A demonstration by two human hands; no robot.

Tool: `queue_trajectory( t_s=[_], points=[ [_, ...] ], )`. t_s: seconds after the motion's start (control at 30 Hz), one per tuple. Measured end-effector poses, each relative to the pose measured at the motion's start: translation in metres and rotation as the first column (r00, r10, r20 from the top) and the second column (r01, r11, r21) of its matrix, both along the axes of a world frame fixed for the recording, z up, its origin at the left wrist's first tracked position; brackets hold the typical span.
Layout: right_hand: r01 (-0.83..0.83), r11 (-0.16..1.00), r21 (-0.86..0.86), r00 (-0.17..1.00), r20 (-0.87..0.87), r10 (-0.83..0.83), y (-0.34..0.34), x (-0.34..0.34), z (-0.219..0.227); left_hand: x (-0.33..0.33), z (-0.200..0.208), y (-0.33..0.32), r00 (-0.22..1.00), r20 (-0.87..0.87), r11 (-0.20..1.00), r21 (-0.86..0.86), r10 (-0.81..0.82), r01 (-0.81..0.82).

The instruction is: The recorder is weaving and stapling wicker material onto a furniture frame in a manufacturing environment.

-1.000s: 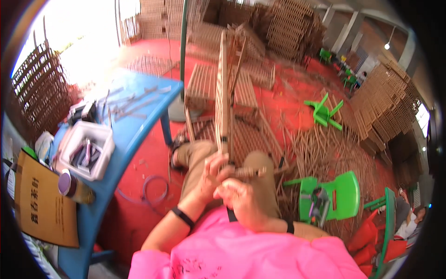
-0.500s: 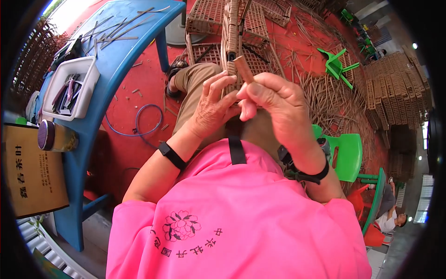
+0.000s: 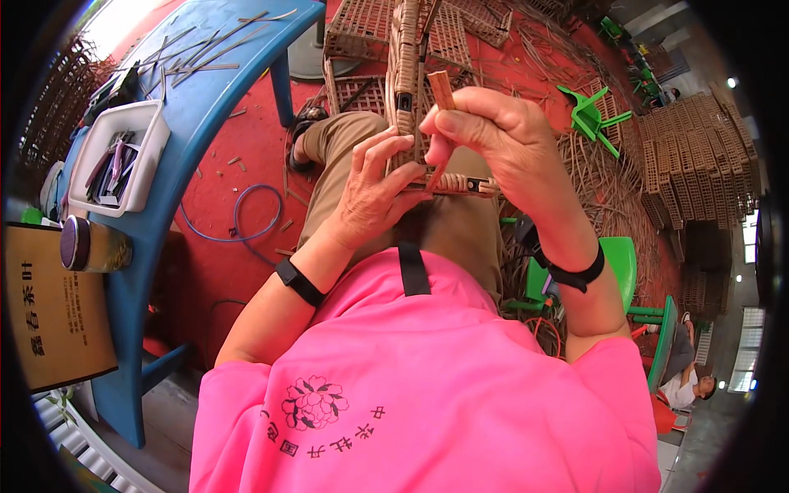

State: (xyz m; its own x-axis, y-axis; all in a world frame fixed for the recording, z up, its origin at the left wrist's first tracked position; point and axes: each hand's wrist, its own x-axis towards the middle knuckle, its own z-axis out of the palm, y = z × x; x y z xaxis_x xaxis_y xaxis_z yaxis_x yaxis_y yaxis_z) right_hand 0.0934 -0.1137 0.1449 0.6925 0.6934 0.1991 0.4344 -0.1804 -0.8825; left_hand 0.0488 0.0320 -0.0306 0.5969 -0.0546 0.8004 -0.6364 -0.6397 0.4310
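Observation:
A frame wrapped in tan wicker strip rises between my knees, and a shorter wrapped bar runs to the right from its lower end. Dark bare patches show on both parts. My left hand is closed on the corner where they meet, with its fingertips against the wrapping. Just right of the upright part, my right hand pinches a flat brown strip between thumb and fingers. The strip's end sticks up past the thumb, and its lower part runs down toward the corner near my left fingers.
To the left, a blue table holds loose strips, a white tray of tools and a lidded jar. Cut strips lie heaped on the red floor at right, near green stools and stacked woven panels. A blue cord loops on the floor.
My right hand has moved up and right with the strip, uncovering the lower wrapped bar. The left hand stays at the corner.

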Motion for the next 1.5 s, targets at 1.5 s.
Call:
queue_trajectory(
  t_s=[1.5],
  points=[
    [0.267,0.923,-0.276,0.953,0.218,-0.211,-0.013,-0.012,-0.081,-0.012,0.029,0.010,0.983,-0.176,0.992,0.125,0.048,-0.025]
  ],
)
